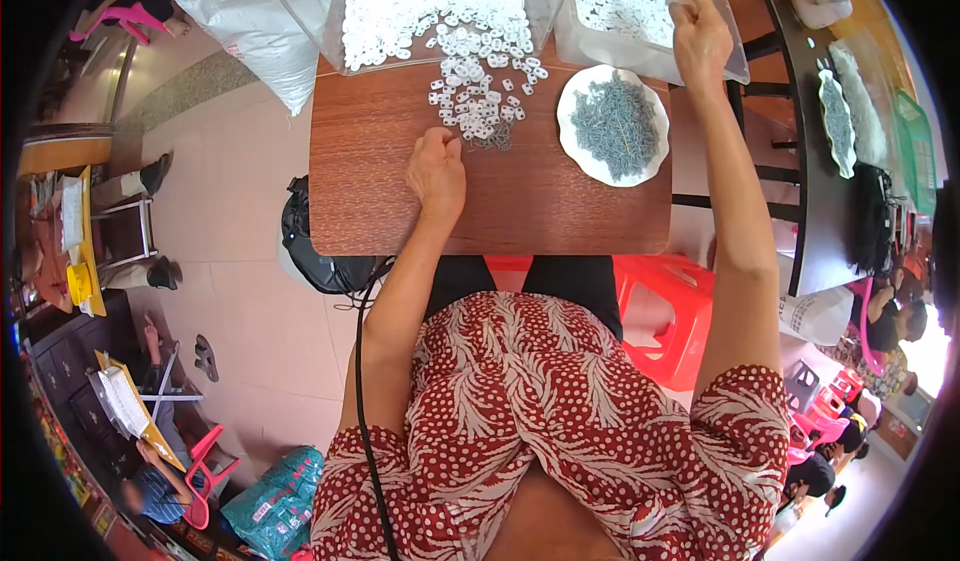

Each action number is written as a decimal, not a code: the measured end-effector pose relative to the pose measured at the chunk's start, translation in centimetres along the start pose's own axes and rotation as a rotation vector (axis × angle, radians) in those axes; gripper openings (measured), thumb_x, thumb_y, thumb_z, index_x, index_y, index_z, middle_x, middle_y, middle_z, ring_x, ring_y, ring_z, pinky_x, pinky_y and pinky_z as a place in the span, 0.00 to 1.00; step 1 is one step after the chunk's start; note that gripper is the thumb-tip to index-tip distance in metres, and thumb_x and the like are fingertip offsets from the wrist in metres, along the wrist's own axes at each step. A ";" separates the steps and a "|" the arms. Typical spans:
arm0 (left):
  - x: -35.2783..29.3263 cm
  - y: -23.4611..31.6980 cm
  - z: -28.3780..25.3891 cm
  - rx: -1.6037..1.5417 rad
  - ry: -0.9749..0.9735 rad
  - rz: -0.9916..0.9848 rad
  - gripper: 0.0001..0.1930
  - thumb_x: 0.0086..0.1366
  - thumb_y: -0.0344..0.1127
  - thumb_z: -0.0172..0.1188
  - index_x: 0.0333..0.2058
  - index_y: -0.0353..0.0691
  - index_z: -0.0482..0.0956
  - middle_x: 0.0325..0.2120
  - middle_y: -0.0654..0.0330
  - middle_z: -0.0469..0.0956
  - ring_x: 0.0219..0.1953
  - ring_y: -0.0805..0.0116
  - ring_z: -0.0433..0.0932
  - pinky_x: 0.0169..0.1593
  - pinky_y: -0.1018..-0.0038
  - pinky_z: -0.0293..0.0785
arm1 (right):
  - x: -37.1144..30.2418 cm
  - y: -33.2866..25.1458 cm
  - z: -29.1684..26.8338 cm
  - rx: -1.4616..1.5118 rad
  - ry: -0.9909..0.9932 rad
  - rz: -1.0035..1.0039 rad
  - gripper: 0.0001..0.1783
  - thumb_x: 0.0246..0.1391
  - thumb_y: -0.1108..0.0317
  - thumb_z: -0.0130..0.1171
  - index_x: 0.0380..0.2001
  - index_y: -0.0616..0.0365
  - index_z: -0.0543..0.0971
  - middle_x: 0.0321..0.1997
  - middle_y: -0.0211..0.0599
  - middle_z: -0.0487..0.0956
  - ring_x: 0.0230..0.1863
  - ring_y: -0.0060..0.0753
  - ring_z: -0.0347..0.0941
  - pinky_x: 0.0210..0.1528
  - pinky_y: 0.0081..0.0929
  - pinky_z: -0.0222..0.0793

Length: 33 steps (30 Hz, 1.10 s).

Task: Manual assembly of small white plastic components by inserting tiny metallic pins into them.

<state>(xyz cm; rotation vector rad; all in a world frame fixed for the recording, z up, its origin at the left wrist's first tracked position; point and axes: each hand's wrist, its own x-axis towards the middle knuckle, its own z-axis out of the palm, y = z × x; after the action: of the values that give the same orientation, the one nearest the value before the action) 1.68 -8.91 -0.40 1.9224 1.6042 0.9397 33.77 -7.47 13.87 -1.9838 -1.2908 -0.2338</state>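
My left hand [437, 173] rests on the brown table, fingers curled together at the near left edge of a loose pile of small white plastic pieces with holes [482, 106]. Beside its fingertips lies a little heap of thin grey metal pins [497, 138]. What those fingers hold, if anything, is too small to tell. Over the right side of a clear plastic bin [610, 53], my right hand [702, 41] has its fingers bent together; their tips are partly hidden. More white pieces [622, 6] fill this bin. A scalloped white plate [570, 151] holds many grey pins [615, 126].
A larger clear bin [325, 23] of white pieces opens onto the table [370, 191]. A white sack [255, 31] stands left, a black bag [315, 241] below. Right are a red stool [665, 331] and a dark table [815, 221]. Other people sit around the room.
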 end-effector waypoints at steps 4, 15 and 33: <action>0.5 -1.5 0.2 -0.074 0.047 -0.073 0.05 0.53 0.27 0.56 0.30 0.40 0.74 0.26 0.53 0.76 0.29 0.54 0.75 0.33 0.64 0.69 | -2.4 -1.9 1.0 -0.044 0.151 -0.233 0.10 0.49 0.73 0.55 0.36 0.61 0.77 0.30 0.41 0.77 0.31 0.36 0.73 0.36 0.27 0.67; 2.9 -1.6 -0.7 -0.297 -0.057 -0.177 0.06 0.53 0.24 0.55 0.31 0.38 0.77 0.21 0.58 0.77 0.22 0.71 0.74 0.26 0.76 0.70 | -20.2 -11.0 11.4 0.312 -0.274 -0.267 0.07 0.37 0.72 0.62 0.22 0.56 0.73 0.23 0.39 0.68 0.29 0.43 0.66 0.29 0.37 0.64; 3.6 -1.7 0.0 0.185 -0.094 0.271 0.06 0.49 0.31 0.61 0.28 0.48 0.74 0.22 0.58 0.68 0.28 0.57 0.71 0.28 0.64 0.67 | -20.5 -10.5 12.5 0.167 -0.357 -0.315 0.08 0.34 0.77 0.56 0.23 0.60 0.71 0.27 0.42 0.69 0.33 0.45 0.66 0.31 0.37 0.66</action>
<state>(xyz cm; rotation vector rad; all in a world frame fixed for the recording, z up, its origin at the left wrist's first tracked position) 0.91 -5.03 -0.85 2.3200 1.4444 0.8111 12.19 -11.44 -0.48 -1.7236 -1.7907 0.0839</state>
